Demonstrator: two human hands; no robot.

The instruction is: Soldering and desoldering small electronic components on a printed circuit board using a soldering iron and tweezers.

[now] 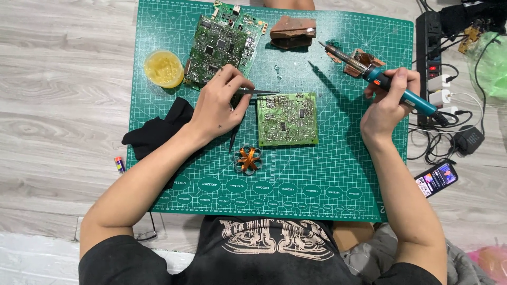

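My left hand [219,105] grips thin black tweezers [259,93] whose tips point right, just at the upper left corner of a small square green circuit board [288,119] lying in the middle of the green cutting mat [327,174]. My right hand [388,105] holds a soldering iron [380,78] with a teal and orange handle, lifted to the right of the board. Its metal tip points up and left, away from the board.
A larger green circuit board [222,42] lies at the mat's top left, beside a round tub of yellow paste [163,68]. A brown sponge block [293,31], black cloth [158,132], small reel of orange tape [248,159], power strip [430,53], cables and a phone [437,178] lie around.
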